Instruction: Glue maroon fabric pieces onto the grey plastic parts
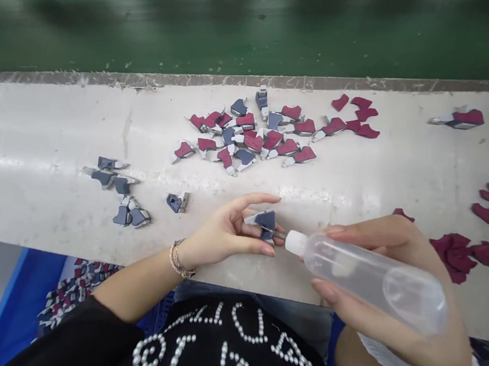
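Note:
My left hand pinches a small blue-grey cut piece between thumb and fingers, just above the white bench. My right hand grips a clear plastic squeeze bottle lying sideways. Its white nozzle points left and almost touches the held piece. A bead bracelet circles my left wrist.
A heap of maroon-and-grey joined pieces lies at the bench's middle back. Loose blue-grey pieces lie left, maroon pieces right. A green belt runs beyond the bench. A blue crate with more pieces sits below left.

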Tool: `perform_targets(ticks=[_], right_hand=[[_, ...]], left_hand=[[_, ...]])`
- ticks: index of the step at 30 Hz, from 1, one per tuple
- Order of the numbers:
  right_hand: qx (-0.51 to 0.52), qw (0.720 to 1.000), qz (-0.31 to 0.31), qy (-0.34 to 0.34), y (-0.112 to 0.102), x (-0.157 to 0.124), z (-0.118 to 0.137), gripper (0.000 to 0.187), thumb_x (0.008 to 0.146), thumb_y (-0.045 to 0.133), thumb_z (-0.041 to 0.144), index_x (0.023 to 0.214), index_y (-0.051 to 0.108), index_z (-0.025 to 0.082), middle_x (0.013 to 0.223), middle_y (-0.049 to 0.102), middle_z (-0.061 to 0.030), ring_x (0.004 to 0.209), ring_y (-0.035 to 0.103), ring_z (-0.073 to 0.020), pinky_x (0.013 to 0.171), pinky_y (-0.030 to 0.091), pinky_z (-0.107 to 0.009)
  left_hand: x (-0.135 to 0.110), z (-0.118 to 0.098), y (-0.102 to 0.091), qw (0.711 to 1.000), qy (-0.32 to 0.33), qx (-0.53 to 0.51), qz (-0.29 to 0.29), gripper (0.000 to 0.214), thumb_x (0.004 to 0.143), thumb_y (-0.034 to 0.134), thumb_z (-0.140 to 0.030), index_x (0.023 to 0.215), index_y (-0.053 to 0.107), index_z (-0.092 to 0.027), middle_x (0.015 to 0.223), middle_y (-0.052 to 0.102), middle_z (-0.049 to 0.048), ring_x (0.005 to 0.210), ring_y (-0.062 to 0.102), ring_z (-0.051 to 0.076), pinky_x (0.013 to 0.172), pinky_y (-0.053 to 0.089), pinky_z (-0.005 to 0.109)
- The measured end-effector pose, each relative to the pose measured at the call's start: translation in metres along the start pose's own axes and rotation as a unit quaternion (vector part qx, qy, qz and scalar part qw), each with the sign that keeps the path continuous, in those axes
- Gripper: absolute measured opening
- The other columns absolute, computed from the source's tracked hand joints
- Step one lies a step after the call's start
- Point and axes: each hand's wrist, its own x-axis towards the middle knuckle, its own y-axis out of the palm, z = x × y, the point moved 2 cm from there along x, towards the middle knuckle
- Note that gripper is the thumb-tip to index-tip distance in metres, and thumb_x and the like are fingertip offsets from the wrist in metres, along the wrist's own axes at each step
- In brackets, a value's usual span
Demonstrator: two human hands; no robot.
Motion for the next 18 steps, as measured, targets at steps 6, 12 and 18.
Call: perform_targets(ticks=[6, 12, 18], right_hand=[[-0.098, 0.993, -0.058, -0.011, 0.015, 0.002, 0.013, 0.029, 0.08, 0.079, 0.035, 0.095, 0.055, 0.028, 0.073, 0.064, 0.0034, 0.054, 0.062, -0.012, 0.042, 0.049, -0.021], [-0.129, 0.991, -0.025, -0.027, 0.013, 0.007, 0.011, 0.029, 0.082, 0.077, 0.035, 0.094, 0.051, 0.027, 0.074, 0.061, 0.0039, 0.054, 0.06, -0.01, 0.041, 0.047, -0.02], [-0.135, 0.99, -0.007, -0.034, 0.014, 0.008, 0.011, 0.028, 0.083, 0.076, 0.035, 0.094, 0.052, 0.027, 0.077, 0.062, 0.0033, 0.058, 0.06, -0.0096, 0.044, 0.048, -0.021]], left_hand=[[-0.003, 0.004, 0.002, 0.999, -0.029, -0.021, 0.03, 0.072, 0.074, 0.085, -0.009, 0.137, 0.06, -0.032, 0.103, 0.078, 0.0018, 0.092, 0.078, 0.017, 0.084, 0.064, 0.024], [-0.007, 0.002, 0.007, 0.997, -0.049, 0.009, 0.056, 0.072, 0.077, 0.084, -0.014, 0.142, 0.057, -0.03, 0.096, 0.079, 0.0037, 0.106, 0.076, 0.025, 0.094, 0.063, 0.036], [-0.009, 0.0, 0.008, 0.996, -0.059, 0.005, 0.064, 0.072, 0.079, 0.082, -0.014, 0.142, 0.056, -0.035, 0.092, 0.079, 0.0005, 0.103, 0.077, 0.021, 0.091, 0.064, 0.03]])
